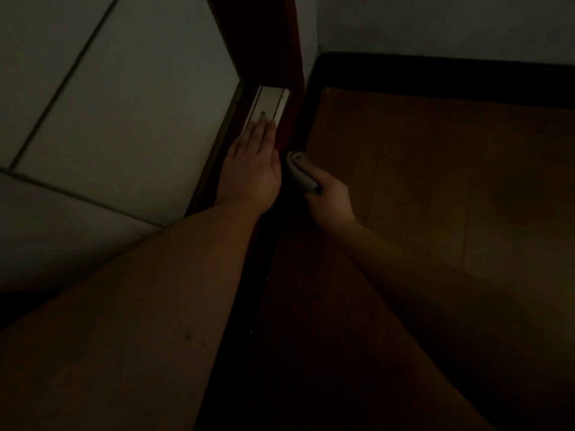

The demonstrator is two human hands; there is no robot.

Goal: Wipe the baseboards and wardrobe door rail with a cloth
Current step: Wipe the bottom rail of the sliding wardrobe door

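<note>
The scene is dim. A pale metal door rail (270, 102) runs along the floor between dark wooden frame edges. My left hand (252, 163) lies flat on the rail, fingers straight and pointing toward its far end. Just to its right, my right hand (326, 194) grips a folded grey cloth (297, 169) and presses it against the dark strip beside the rail. A dark baseboard (435, 79) runs along the bottom of the far wall.
A white panelled surface (109, 104) with dark seams fills the left side. A brown wooden floor (435, 197) spreads to the right. The reddish vertical frame post (264, 38) stands at the rail's far end, next to the wall corner.
</note>
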